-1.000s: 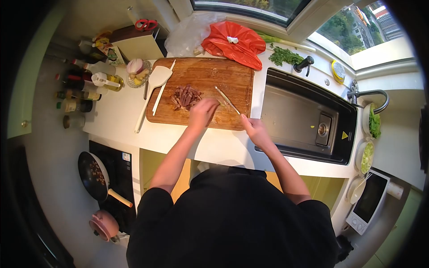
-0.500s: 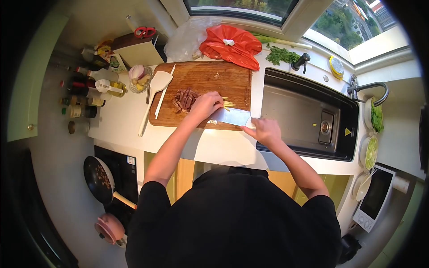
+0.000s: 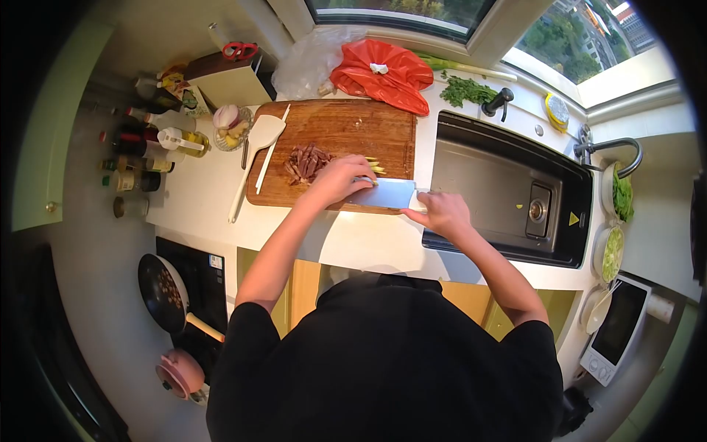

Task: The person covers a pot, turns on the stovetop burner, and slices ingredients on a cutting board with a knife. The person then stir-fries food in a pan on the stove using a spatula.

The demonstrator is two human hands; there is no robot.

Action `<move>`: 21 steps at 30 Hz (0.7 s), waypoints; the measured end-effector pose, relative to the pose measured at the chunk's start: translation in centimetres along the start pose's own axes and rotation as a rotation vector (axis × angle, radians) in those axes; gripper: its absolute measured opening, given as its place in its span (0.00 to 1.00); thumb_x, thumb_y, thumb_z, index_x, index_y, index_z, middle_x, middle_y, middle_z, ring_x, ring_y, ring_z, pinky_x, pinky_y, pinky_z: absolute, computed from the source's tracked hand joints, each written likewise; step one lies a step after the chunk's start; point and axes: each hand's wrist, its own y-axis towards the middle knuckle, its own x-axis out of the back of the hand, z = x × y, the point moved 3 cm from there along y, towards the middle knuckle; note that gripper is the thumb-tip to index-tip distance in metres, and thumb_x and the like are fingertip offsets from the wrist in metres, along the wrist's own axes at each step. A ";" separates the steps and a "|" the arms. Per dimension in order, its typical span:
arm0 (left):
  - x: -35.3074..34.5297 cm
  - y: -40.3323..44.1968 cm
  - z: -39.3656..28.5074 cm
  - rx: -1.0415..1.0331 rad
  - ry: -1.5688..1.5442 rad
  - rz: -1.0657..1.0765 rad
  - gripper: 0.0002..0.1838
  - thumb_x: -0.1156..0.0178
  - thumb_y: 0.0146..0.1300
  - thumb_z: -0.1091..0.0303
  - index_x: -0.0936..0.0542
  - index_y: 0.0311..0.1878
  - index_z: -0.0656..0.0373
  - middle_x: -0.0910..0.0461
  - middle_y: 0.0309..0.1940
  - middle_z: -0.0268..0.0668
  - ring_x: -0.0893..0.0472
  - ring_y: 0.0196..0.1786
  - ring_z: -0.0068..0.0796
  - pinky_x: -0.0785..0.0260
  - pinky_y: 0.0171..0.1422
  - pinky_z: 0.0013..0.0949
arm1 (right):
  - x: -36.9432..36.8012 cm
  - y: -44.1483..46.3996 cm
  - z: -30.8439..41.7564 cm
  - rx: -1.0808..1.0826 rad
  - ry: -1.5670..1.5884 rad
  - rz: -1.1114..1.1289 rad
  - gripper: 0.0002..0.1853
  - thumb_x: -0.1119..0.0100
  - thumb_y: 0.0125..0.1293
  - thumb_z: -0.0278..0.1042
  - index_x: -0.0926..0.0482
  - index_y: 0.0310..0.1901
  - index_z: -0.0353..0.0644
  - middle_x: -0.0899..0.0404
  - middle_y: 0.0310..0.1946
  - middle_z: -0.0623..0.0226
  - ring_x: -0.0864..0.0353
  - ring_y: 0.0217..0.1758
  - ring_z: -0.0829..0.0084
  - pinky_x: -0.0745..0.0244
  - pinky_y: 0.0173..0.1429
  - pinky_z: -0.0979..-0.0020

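Observation:
My right hand (image 3: 444,214) is wrapped round the pale handle of a kitchen cleaver (image 3: 388,193). Its wide blade lies over the front right part of a wooden cutting board (image 3: 350,118). Curled fingers of my left hand (image 3: 343,179) press down beside the blade on pale yellow strips (image 3: 377,167), perhaps ginger; the hand partly covers them. A pile of sliced dark reddish meat (image 3: 305,162) sits on the board left of that hand. Along the board's left side lie a white spatula (image 3: 258,144) and white chopsticks (image 3: 271,156).
Right of the board is a dark sink (image 3: 486,177) with a black faucet (image 3: 626,144). Behind it lie a red plastic bag (image 3: 383,70) and green herbs (image 3: 469,91). Bottles (image 3: 184,142) and a glass bowl (image 3: 232,127) stand left. A frying pan (image 3: 166,295) sits on the stove.
The cleaver's blade has tilted a little and its edge sits slightly higher in view. My left hand has shifted slightly along the strips; the pile of meat looks unchanged.

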 end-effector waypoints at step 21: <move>-4.4 -2.2 1.3 0.132 0.203 -0.527 0.23 0.30 0.54 0.69 0.20 0.55 0.58 0.23 0.53 0.42 0.22 0.55 0.43 0.28 0.58 0.41 | -0.3 11.2 -4.2 -0.083 0.004 -0.332 0.28 0.40 0.62 0.66 0.19 0.38 0.43 0.17 0.32 0.51 0.16 0.37 0.48 0.23 0.41 0.53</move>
